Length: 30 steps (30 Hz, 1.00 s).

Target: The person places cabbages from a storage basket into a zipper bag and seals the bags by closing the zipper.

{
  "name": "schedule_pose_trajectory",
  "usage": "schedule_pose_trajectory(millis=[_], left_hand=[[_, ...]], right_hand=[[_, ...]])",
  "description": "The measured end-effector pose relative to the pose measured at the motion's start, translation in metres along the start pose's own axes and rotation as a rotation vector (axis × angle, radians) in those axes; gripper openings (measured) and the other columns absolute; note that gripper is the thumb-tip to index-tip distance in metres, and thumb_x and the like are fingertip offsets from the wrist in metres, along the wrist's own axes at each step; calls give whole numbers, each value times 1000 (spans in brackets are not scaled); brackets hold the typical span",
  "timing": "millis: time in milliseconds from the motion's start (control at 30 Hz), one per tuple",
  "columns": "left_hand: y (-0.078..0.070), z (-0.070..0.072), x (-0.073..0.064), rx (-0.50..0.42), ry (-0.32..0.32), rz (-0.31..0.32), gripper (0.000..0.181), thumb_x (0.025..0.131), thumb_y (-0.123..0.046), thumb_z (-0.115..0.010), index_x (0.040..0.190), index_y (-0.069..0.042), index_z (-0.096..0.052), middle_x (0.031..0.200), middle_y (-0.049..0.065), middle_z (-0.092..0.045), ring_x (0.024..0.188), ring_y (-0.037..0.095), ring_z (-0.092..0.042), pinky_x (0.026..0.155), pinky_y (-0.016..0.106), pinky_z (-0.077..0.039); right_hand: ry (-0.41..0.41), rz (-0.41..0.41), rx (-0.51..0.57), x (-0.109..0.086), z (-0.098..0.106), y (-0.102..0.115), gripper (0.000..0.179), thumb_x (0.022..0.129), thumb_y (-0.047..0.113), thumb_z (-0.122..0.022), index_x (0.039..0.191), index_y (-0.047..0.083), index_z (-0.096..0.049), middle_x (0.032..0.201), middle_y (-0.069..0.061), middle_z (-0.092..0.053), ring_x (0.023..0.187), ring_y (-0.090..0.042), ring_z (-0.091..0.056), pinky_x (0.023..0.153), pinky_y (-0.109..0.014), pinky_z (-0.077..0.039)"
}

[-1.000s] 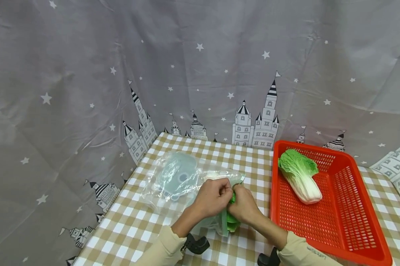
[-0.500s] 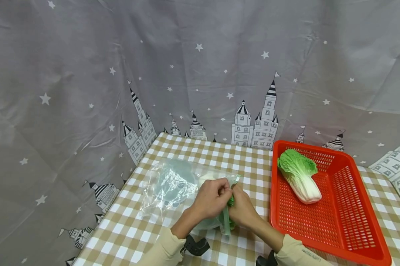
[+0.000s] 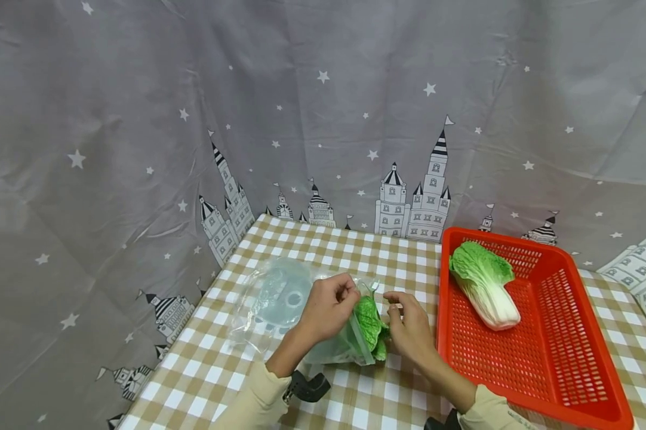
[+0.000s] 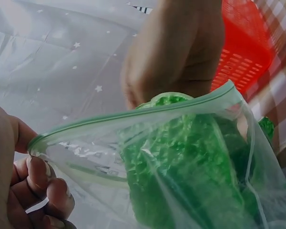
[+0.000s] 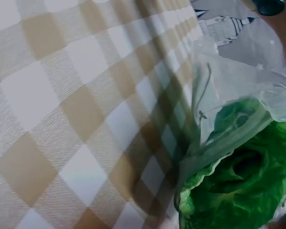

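A clear zip bag (image 3: 331,351) with a pale green zip edge and a printed design lies on its side on the table. Inside it is a Chinese cabbage (image 3: 368,319), whose green leafy end sticks out of the mouth toward the right. My left hand (image 3: 328,307) pinches one corner of the bag's zip rim (image 4: 124,114) between thumb and fingers, lifting that edge. Just right of the leaves (image 5: 233,186), my right hand (image 3: 409,325) is held with loosely bent fingers apart and nothing between them. The cabbage's white base is hidden by the bag and my left hand.
To the right stands a red plastic basket (image 3: 548,358) with a second Chinese cabbage (image 3: 484,283) lying in it. A checked cloth (image 3: 210,358) covers the table. Behind hangs a grey curtain (image 3: 312,107) printed with stars and castles.
My right hand has left the bag's mouth and moved right, its fingers loosening. My left hand has shifted slightly left and up with the rim, and more green leaf shows at the mouth.
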<state>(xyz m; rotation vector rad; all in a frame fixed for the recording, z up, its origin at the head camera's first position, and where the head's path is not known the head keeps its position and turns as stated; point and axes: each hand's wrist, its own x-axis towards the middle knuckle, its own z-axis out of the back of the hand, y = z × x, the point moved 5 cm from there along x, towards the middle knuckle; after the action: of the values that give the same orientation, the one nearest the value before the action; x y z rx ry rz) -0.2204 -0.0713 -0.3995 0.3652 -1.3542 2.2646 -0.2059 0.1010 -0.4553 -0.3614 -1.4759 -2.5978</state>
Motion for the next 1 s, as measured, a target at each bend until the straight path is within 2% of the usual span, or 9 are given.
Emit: schedule_pose_trajectory(millis=[133, 333, 400, 500, 600, 667, 767, 833, 1000], left_hand=[[-2, 6, 1, -8, -33, -8, 24, 84, -4, -57, 65, -17, -49, 51, -12, -37, 45, 4, -36, 46, 23, -32], [-2, 12, 3, -52, -38, -1, 23, 87, -3, -55, 68, -16, -52, 52, -10, -38, 45, 7, -35, 48, 24, -33], [-1, 13, 3, -67, -34, 12, 23, 88, -3, -56, 69, -16, -54, 52, -9, -40, 45, 8, -36, 48, 24, -33], [0, 14, 3, -92, -29, 23, 22, 88, -3, -56, 70, -15, -55, 52, -8, -40, 46, 9, -37, 48, 25, -33], [1, 16, 4, -126, -23, 25, 22, 90, -2, -57, 70, -12, -55, 52, -7, -39, 46, 10, -36, 48, 25, -32], [2, 17, 4, -149, -22, 27, 22, 92, -2, -57, 71, -10, -55, 52, -6, -39, 46, 10, -36, 49, 25, -32], [2, 22, 5, -173, -21, 29, 22, 93, -1, -56, 72, -5, -55, 52, -6, -37, 46, 10, -33, 51, 26, -32], [0, 26, 7, -179, -23, 30, 21, 93, 1, -55, 72, -3, -55, 53, -6, -36, 47, 10, -32, 51, 26, -31], [-34, 49, 18, -176, -51, 20, 21, 91, 6, -53, 71, -1, -53, 53, -5, -34, 47, 9, -30, 51, 26, -30]], right_hand=[[92, -55, -99, 1, -1, -2, 32, 85, -9, -55, 114, -3, -67, 106, -17, -67, 88, -28, -64, 79, -43, -51], [263, -140, -97, -2, -7, -9, 22, 81, 0, -68, 102, 1, -73, 92, -9, -71, 74, -19, -66, 68, -36, -53], [312, -120, -89, -2, -10, -10, 17, 79, 2, -70, 95, 4, -75, 84, -4, -71, 70, -14, -64, 66, -33, -52], [365, -40, -95, -2, -14, -8, 11, 79, 2, -70, 86, 7, -76, 73, 3, -68, 67, -11, -61, 63, -31, -49], [371, 36, -116, -2, -16, -4, 11, 81, 1, -69, 79, 10, -75, 66, 8, -65, 66, -9, -59, 63, -30, -47], [359, 54, -129, -1, -15, -2, 13, 81, 2, -69, 76, 11, -75, 65, 10, -65, 66, -8, -59, 64, -30, -47], [323, 29, -138, 2, -10, 2, 17, 81, 3, -67, 73, 16, -75, 65, 12, -65, 66, -6, -58, 66, -30, -48], [304, -17, -130, 6, -4, 5, 19, 80, 5, -65, 70, 18, -74, 63, 12, -63, 62, -7, -56, 63, -31, -47], [271, -65, -78, 21, 18, 24, 18, 80, 6, -61, 68, 15, -70, 60, 6, -59, 56, -11, -52, 54, -29, -42]])
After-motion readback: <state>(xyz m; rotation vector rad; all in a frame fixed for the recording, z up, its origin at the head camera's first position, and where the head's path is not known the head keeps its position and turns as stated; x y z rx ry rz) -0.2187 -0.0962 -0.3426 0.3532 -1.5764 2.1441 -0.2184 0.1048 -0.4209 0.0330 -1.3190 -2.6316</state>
